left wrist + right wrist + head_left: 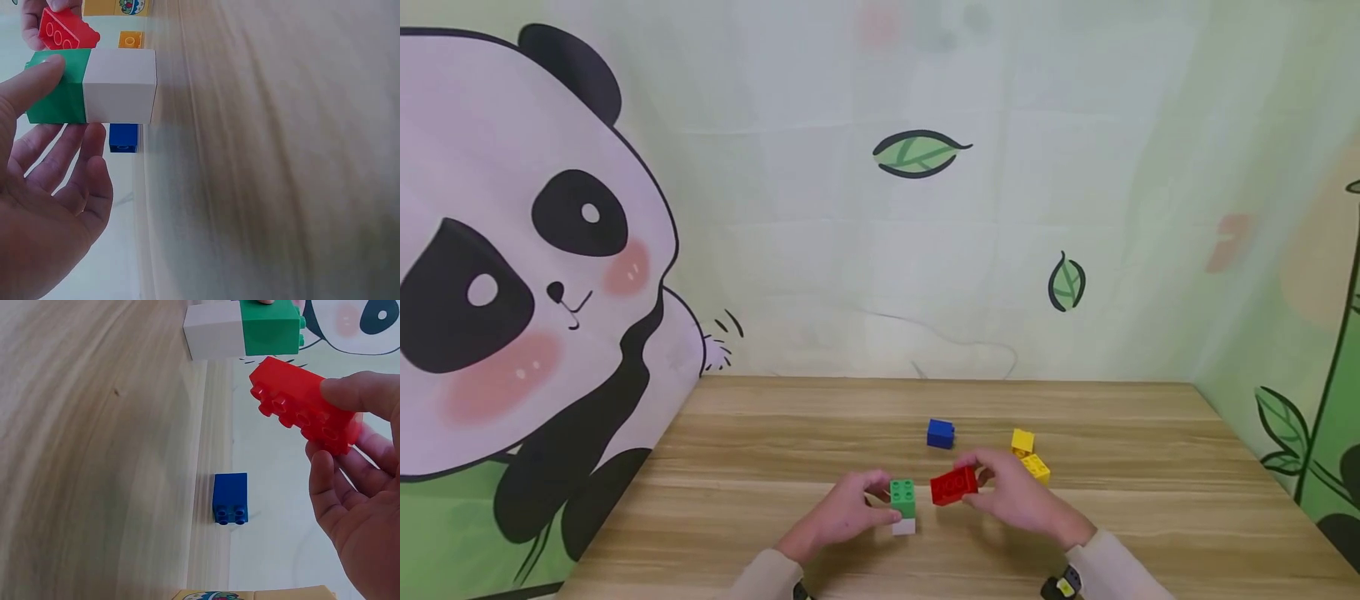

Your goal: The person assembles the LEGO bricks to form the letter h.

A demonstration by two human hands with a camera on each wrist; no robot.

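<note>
A green brick [902, 493] sits on top of a white brick [904, 527], the two stacked upright on the wooden table. My left hand [852, 508] pinches the green brick between thumb and fingers, the thumb lying across its side in the left wrist view. Just to the right, my right hand [1018, 493] holds a long red brick [952, 486] by one end, thumb on one side and fingers on the other. The red brick is tilted and apart from the stack, its studs [294, 415] showing in the right wrist view.
A blue brick [940, 433] lies on the table [775, 433] beyond the hands. Two yellow bricks, one farther back [1022, 442] and one nearer [1036, 468], lie behind the right hand. A cloth backdrop [820, 250] printed with a panda and leaves rises at the table's back edge.
</note>
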